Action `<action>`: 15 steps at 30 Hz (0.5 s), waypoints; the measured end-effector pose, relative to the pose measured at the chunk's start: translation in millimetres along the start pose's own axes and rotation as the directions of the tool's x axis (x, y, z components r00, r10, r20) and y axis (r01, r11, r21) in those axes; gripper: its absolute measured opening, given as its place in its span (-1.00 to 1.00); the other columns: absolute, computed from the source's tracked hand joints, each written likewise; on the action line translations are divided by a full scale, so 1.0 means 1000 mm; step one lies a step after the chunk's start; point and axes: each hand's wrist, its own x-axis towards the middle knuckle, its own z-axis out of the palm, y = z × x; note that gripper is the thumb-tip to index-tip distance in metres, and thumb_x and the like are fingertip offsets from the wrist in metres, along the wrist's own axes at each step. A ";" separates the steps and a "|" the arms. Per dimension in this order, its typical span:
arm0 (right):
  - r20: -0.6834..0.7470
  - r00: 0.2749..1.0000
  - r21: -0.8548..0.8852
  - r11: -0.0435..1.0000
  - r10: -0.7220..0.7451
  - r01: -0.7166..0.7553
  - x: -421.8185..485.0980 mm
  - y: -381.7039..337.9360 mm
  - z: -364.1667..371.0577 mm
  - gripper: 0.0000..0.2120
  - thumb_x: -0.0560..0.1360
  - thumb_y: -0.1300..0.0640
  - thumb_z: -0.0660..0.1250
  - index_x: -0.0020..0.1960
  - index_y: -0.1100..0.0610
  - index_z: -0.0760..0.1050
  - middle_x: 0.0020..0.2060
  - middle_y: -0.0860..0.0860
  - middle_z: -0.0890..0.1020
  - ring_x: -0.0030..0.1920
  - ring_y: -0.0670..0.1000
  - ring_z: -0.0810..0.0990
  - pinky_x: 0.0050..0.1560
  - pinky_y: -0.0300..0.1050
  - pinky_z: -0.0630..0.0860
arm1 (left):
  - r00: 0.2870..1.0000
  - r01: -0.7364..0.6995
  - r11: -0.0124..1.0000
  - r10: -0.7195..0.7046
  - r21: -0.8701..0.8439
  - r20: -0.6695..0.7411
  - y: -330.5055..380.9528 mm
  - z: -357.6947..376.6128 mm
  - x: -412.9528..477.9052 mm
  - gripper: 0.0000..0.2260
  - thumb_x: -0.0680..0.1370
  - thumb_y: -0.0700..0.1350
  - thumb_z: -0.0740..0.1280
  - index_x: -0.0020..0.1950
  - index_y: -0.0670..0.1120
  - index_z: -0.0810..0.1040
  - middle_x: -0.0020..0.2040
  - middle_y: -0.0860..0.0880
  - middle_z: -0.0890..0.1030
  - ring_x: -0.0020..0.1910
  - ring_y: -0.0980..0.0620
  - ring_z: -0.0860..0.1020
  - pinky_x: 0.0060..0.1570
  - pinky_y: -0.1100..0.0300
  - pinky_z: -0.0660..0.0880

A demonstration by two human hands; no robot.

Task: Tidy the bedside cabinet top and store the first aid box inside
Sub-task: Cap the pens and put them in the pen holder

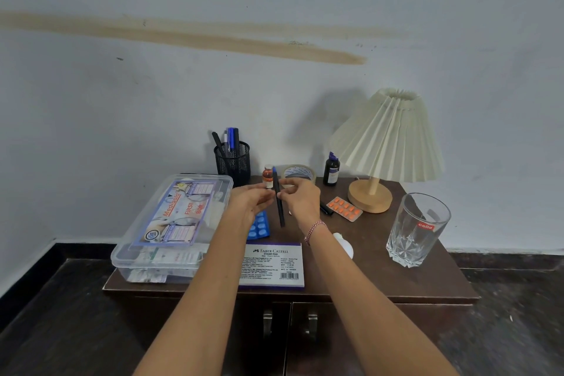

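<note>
**Desk:** What's nearest you?

**Operator:** I see the cabinet [396, 281] with both doors closed. At its front edge lies a stamp pad box [271, 265]. Just left of that is the first aid box [171, 223], on the cabinet top with its lid on. A glass [418, 229] stands at the right.

**Desk:** And the hands?

**Operator:** They meet above the middle. My right hand [300, 198] has its fingers curled and pinches a pen [279, 198], which is nearly upright with its blue end on top. My left hand [253, 201] reaches the pen with its fingertips, but blur stops me telling whether it grips. A blue blister pack [259, 226] lies under it.

**Desk:** Further back?

**Operator:** An orange blister pack [345, 207] lies beside the lamp [387, 143]. By the wall I make out an orange vial [268, 177], a tape roll [297, 174], a dark bottle [331, 169] and a mesh pen holder [232, 162].
</note>
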 end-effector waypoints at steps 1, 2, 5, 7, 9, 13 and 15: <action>0.001 1.000 0.015 1.000 -0.011 0.011 0.000 -0.001 0.000 -0.71 0.42 0.30 0.40 0.13 0.12 0.60 -0.10 0.09 0.70 -0.08 -0.03 0.63 0.07 -0.10 0.57 | 1.000 -0.014 1.000 0.014 -0.007 -0.002 0.000 0.001 -0.001 -0.87 0.48 -0.45 0.29 -0.14 -0.24 0.50 -0.28 -0.17 0.59 -0.28 0.00 0.58 -0.22 0.22 0.61; 0.006 1.000 0.034 0.999 -0.025 0.025 0.000 -0.003 -0.001 -0.72 0.43 0.32 0.39 0.11 0.11 0.61 -0.11 0.08 0.70 -0.08 -0.04 0.64 0.06 -0.15 0.56 | 1.000 -0.027 1.000 0.027 -0.007 0.004 0.001 0.002 -0.001 -0.90 0.49 -0.44 0.30 -0.12 -0.27 0.52 -0.27 -0.16 0.58 -0.29 0.01 0.58 -0.26 0.24 0.60; 0.032 0.996 0.037 0.996 -0.082 0.081 -0.002 -0.008 -0.003 -0.75 0.43 0.33 0.37 0.06 0.11 0.64 -0.12 0.08 0.71 -0.03 -0.03 0.66 0.09 -0.20 0.54 | 0.997 -0.079 0.997 0.079 0.005 0.008 0.002 0.005 -0.005 -0.81 0.48 -0.39 0.34 0.08 -0.41 0.51 -0.42 -0.09 0.60 -0.46 0.11 0.60 -0.29 0.27 0.60; 0.039 0.993 0.032 0.993 -0.112 0.110 -0.004 -0.009 -0.007 -0.74 0.43 0.33 0.37 0.07 0.11 0.63 -0.11 0.08 0.71 -0.04 -0.05 0.65 0.06 -0.26 0.52 | 0.993 -0.115 0.993 0.115 0.006 -0.007 0.003 0.007 -0.009 -0.74 0.47 -0.38 0.36 0.14 -0.43 0.49 -0.41 -0.09 0.59 -0.54 0.18 0.56 -0.35 0.32 0.57; 0.036 0.989 0.063 0.988 -0.142 0.140 -0.006 -0.011 -0.015 -0.75 0.44 0.33 0.36 0.07 0.12 0.63 -0.10 0.09 0.71 -0.09 -0.10 0.63 -0.05 -0.43 0.49 | 0.987 -0.160 0.987 0.160 0.006 0.002 0.004 0.011 -0.016 -0.72 0.48 -0.37 0.36 0.16 -0.43 0.49 -0.35 -0.10 0.58 -0.54 0.20 0.56 -0.33 0.34 0.57; 0.066 0.969 -0.135 0.960 -0.239 0.246 -0.011 -0.017 -0.032 -0.76 0.51 0.28 0.28 0.12 0.14 0.62 0.02 0.08 0.68 0.06 -0.02 0.63 0.15 -0.21 0.53 | 0.961 -0.277 0.961 0.277 0.008 -0.014 0.009 0.015 -0.031 -0.73 0.46 -0.35 0.39 0.14 -0.40 0.53 -0.42 -0.01 0.63 -0.44 0.14 0.60 -0.26 0.35 0.57; 0.129 0.962 -0.336 0.902 -0.239 0.269 -0.011 -0.016 -0.040 -0.73 0.54 0.27 0.22 0.18 0.15 0.58 0.11 0.09 0.65 0.13 0.03 0.60 0.20 -0.14 0.48 | 0.944 -0.328 0.943 0.330 0.051 -0.033 0.013 0.015 -0.038 -0.72 0.45 -0.31 0.42 0.13 -0.37 0.56 -0.21 -0.13 0.65 -0.26 0.02 0.61 -0.14 0.26 0.59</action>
